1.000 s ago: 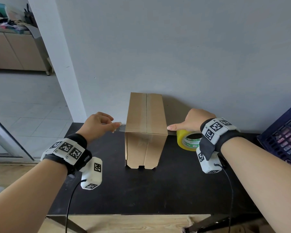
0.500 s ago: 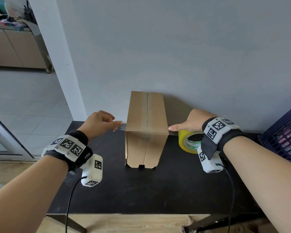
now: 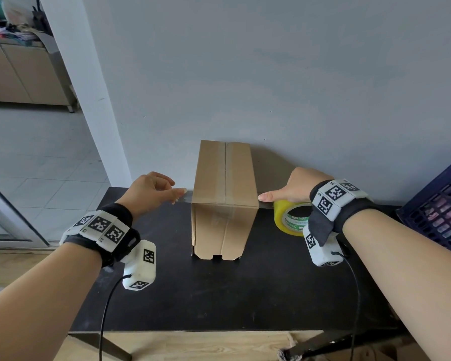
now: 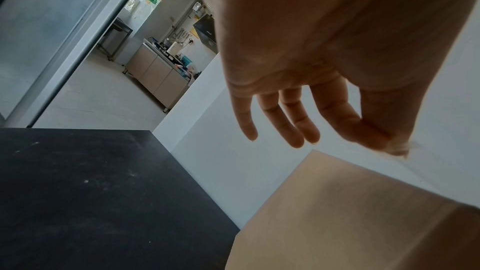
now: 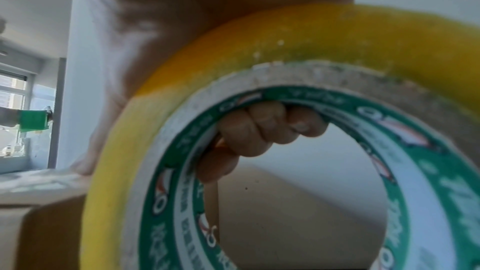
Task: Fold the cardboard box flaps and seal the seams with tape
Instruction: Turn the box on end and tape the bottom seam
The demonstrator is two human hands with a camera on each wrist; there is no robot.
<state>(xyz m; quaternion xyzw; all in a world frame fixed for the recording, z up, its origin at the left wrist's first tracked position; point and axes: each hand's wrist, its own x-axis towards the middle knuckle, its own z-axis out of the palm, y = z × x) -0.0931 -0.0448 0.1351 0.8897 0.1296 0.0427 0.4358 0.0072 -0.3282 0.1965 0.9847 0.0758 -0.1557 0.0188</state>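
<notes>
A tall brown cardboard box [image 3: 223, 225] stands closed on the black table [image 3: 219, 295], with clear tape along its top seam. My left hand [image 3: 179, 195] hovers just left of the box's near top edge and pinches the loose end of a tape strip [image 3: 188, 194] between thumb and forefinger [image 4: 384, 141]. The strip runs across that edge to the yellow tape roll [image 3: 288, 217]. My right hand [image 3: 292, 187] grips the roll just right of the box, fingers [image 5: 259, 130] hooked through its green-printed core [image 5: 415, 151] and thumb pointing at the box corner.
A grey wall rises directly behind the box. A dark blue plastic crate [image 3: 440, 212] stands at the table's right end. The table's left edge drops to a tiled floor, with cabinets [image 3: 24, 74] far off. Bare tabletop lies in front of the box.
</notes>
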